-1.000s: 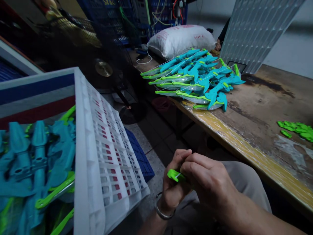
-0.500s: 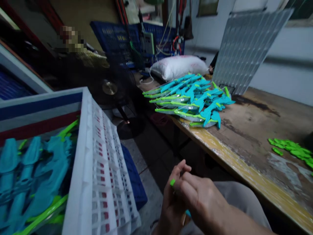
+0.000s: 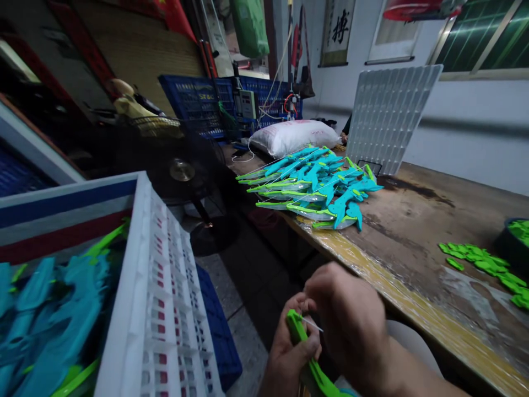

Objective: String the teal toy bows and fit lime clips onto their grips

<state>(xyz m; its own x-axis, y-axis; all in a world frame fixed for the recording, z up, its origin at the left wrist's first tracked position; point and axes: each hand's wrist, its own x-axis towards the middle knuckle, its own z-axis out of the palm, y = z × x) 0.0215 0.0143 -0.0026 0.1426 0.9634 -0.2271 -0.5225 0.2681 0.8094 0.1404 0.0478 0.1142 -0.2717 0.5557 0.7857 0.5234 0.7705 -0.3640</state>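
Note:
A bright green bow limb (image 3: 298,329) of a toy bow slants up from the bottom edge, with my left hand (image 3: 285,353) closed around it and the thumb pressed across its front. From near its tip a short length of white string (image 3: 313,323) runs toward my right hand (image 3: 351,314). That hand is curled into a fist just right of the tip. Its fingertips are mostly hidden, so what they grip cannot be made out. A bit of turquoise shows at the bow's lower end.
Assembled turquoise-and-green toy bows (image 3: 314,187) lie piled on the wooden table (image 3: 405,220). Small green parts (image 3: 483,259) lie at right beside a dark bowl (image 3: 502,242). A white crate (image 3: 140,275) at left holds more toys. Behind are a white sack (image 3: 293,137) and a fan (image 3: 182,171).
My hands have moved from being clasped together to slightly apart, exposing the green limb and string. My right hand has curled into a fist. The camera view has tilted upward.

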